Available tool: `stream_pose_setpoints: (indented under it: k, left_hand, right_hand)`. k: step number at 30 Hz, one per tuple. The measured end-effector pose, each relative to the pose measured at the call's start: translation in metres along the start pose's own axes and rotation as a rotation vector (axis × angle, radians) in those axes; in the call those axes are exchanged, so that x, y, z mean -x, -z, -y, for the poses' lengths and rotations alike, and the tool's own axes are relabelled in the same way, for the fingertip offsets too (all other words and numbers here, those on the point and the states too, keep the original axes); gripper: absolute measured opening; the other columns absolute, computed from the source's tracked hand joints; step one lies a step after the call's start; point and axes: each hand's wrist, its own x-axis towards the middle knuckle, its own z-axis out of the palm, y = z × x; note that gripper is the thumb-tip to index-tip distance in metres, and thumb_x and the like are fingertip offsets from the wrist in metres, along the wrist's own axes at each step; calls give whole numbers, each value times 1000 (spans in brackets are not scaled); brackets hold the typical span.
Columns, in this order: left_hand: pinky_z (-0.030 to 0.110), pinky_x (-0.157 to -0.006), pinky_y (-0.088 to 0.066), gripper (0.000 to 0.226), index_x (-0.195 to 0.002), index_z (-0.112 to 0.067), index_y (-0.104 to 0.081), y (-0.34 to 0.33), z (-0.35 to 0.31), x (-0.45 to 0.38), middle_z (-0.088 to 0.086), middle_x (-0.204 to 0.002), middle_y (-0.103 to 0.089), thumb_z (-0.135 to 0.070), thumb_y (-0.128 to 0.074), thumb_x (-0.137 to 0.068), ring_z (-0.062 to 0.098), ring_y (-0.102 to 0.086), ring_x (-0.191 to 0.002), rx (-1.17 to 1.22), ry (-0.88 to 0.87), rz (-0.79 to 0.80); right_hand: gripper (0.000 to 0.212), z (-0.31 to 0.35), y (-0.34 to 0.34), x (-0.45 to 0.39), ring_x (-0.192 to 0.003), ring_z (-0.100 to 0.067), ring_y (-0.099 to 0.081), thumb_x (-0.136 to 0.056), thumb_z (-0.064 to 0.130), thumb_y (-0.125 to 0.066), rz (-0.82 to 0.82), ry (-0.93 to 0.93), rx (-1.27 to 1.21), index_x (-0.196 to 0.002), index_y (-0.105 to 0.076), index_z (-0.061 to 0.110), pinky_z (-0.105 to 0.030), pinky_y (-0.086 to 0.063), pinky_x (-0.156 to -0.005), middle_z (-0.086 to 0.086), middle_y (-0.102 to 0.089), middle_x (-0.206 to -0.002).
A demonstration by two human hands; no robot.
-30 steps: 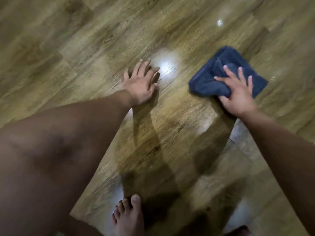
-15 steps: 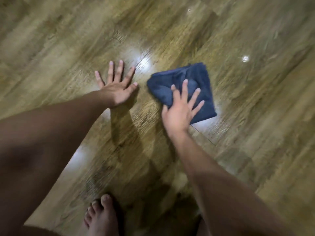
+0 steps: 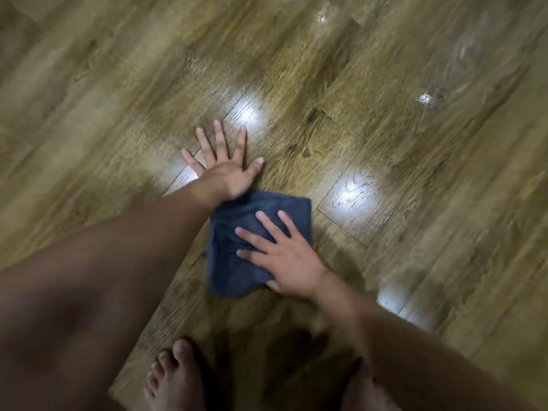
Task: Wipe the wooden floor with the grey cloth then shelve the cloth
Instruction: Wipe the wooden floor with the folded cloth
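Note:
A folded dark grey-blue cloth point(image 3: 237, 250) lies flat on the glossy wooden floor point(image 3: 400, 179), just below the heel of my left hand. My right hand point(image 3: 284, 256) presses down on the cloth's right half with fingers spread, palm flat on it. My left hand point(image 3: 225, 164) is planted flat on the bare floor above the cloth, fingers spread wide, holding nothing. The cloth's top left corner touches or slips under my left wrist.
My bare left foot point(image 3: 175, 381) stands at the bottom centre, and part of the other foot point(image 3: 364, 390) shows beside my right forearm. Bright light reflections point(image 3: 353, 194) shine on the planks. No shelf is in view.
My right hand has slid the cloth leftward and toward me, from far right to just below my left hand. My left hand stays planted on the floor.

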Motion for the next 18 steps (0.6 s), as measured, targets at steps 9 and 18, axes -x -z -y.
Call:
stream_pose_setpoints:
  k: [9, 18]
  left_hand:
    - [71, -78, 36, 90, -126, -59, 44, -4, -34, 1, -4, -129, 69, -96, -17, -73, 34, 65, -111, 171, -66, 164]
    - [81, -93, 24, 137, -132, -47, 50, 10, -46, 11, 5, -128, 70, -87, -62, -64, 44, 60, -119, -17, -13, 211]
  right_hand:
    - [80, -185, 29, 55, -152, -41, -17, -69, 25, -80, -146, -388, -66, -144, -53, 28, -65, -12, -120, -1, -28, -165]
    - [65, -243, 35, 78, -154, -38, -11, -80, 32, -51, -446, -1177, -330, -145, -48, 31, -61, -5, -122, 4, -24, -167]
